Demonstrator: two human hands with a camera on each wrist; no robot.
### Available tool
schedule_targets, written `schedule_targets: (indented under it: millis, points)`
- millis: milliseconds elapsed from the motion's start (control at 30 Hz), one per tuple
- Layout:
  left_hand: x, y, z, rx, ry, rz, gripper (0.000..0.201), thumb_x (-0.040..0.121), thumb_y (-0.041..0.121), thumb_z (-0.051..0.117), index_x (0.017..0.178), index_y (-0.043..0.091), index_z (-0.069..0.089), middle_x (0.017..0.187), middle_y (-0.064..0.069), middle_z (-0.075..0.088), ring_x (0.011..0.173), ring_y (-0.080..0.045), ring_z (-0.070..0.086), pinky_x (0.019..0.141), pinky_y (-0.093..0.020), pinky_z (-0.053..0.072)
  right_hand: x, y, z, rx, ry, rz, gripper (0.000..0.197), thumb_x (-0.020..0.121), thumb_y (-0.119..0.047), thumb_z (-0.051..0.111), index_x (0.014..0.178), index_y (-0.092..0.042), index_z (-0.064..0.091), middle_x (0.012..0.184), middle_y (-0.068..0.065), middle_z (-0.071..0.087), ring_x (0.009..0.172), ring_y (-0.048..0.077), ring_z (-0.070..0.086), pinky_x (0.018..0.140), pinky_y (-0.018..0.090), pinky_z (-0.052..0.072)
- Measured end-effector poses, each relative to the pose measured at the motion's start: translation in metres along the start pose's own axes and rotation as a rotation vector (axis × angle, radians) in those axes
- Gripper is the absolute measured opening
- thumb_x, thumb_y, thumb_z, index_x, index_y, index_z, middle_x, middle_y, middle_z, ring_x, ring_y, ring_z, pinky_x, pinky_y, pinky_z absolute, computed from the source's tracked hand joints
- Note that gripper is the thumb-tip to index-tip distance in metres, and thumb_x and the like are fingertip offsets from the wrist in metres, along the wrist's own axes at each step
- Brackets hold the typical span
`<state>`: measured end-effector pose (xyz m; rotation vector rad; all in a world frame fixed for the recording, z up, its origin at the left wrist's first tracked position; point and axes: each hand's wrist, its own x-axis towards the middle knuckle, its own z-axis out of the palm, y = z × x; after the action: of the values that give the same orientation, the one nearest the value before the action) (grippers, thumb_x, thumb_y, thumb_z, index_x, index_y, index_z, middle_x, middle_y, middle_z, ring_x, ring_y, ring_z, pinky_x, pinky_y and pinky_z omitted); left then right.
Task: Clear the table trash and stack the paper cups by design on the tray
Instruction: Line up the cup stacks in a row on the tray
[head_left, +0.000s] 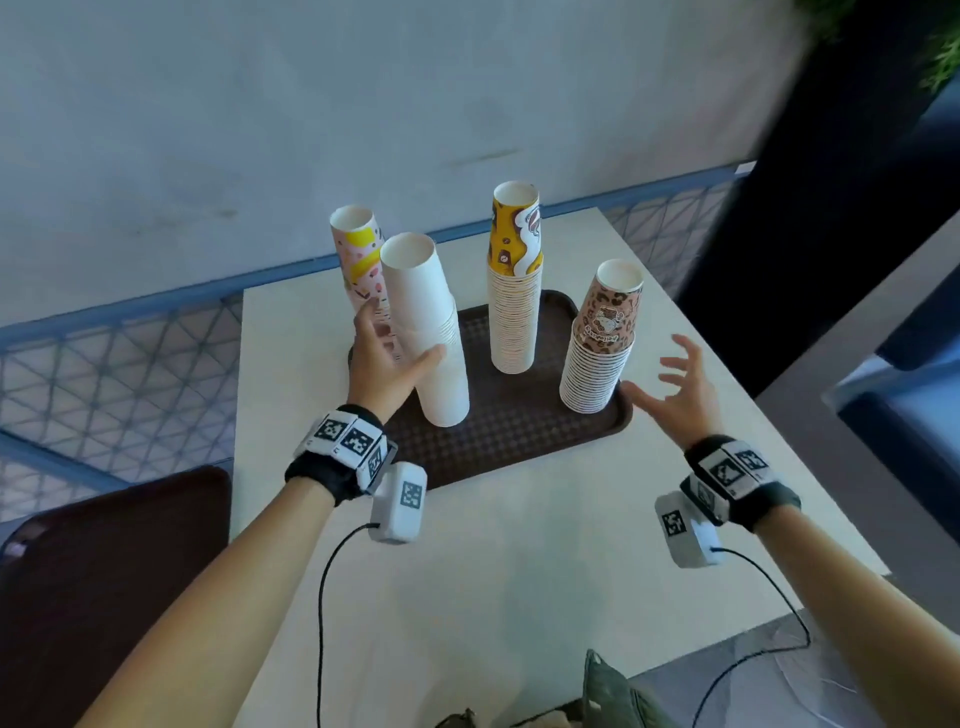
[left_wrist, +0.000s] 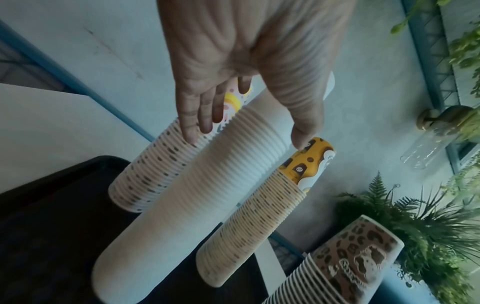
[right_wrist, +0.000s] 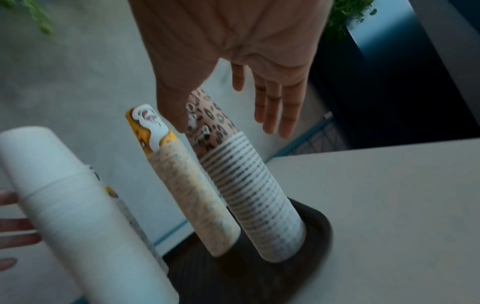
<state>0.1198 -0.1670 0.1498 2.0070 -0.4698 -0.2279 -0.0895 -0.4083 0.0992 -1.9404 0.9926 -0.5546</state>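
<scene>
Four upright cup stacks stand on the brown tray (head_left: 519, 447): a pink and yellow patterned stack (head_left: 358, 249), a plain white stack (head_left: 415, 280), a yellow coffee-print stack (head_left: 514, 312) and a leopard-print stack (head_left: 602, 353). My left hand (head_left: 402, 335) straddles the white stack (left_wrist: 194, 205) with straight fingers. Its thumb touches the near side, and its fingers reach between that stack and the pink stack (left_wrist: 145, 174). My right hand (head_left: 657, 371) hovers spread and empty just right of the leopard stack (right_wrist: 254, 195), not touching it.
The tray sits at the far middle of a white table (head_left: 493, 561). A dark chair (head_left: 104, 582) stands at the left. A blue mesh railing (head_left: 130, 374) runs behind the table. Potted ferns (left_wrist: 415, 226) are to the right. A green object (head_left: 608, 691) lies at the near edge.
</scene>
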Motion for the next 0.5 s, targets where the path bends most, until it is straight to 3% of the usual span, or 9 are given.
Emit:
schedule_targets:
  millis: [100, 233, 333, 500]
  points:
    - [0.015, 0.015, 0.003, -0.007, 0.061, 0.015, 0.094, 0.069, 0.03, 0.079, 0.141, 0.017, 0.019, 0.141, -0.008, 0.042, 0.122, -0.025, 0.05, 0.103, -0.046, 0.044, 0.02, -0.02, 0.0, 0.066, -0.019, 0.001, 0.101, 0.064, -0.027, 0.082, 0.142, -0.021, 0.018, 0.135, 0.016, 0.043, 0.118, 0.027, 0.048, 0.102, 0.047, 0.042]
    - [0.026, 0.028, 0.011, -0.004, 0.095, 0.023, 0.096, 0.068, 0.028, 0.079, 0.141, 0.021, 0.017, 0.14, -0.007, 0.043, 0.122, -0.026, 0.049, 0.1, -0.038, 0.042, 0.043, -0.039, 0.006, 0.029, -0.083, -0.007, 0.114, 0.059, -0.028, 0.085, 0.144, -0.02, 0.011, 0.144, 0.018, 0.037, 0.132, 0.027, 0.039, 0.11, 0.047, 0.034]
    - [0.031, 0.03, 0.019, 0.004, 0.123, -0.014, 0.094, 0.067, 0.028, 0.08, 0.139, 0.019, 0.021, 0.137, -0.008, 0.047, 0.122, -0.027, 0.049, 0.099, -0.041, 0.043, 0.055, -0.042, 0.013, -0.008, -0.134, 0.042, 0.114, 0.059, -0.025, 0.085, 0.145, -0.019, 0.01, 0.146, 0.017, 0.036, 0.134, 0.028, 0.037, 0.112, 0.045, 0.031]
    - [0.032, 0.027, 0.033, 0.02, 0.195, -0.105, 0.086, 0.068, 0.028, 0.079, 0.136, 0.016, 0.028, 0.133, -0.01, 0.053, 0.12, -0.031, 0.052, 0.1, -0.041, 0.044, 0.067, -0.036, 0.019, -0.02, -0.226, 0.038, 0.106, 0.061, -0.02, 0.084, 0.142, -0.017, 0.017, 0.14, 0.011, 0.045, 0.127, 0.029, 0.046, 0.106, 0.041, 0.037]
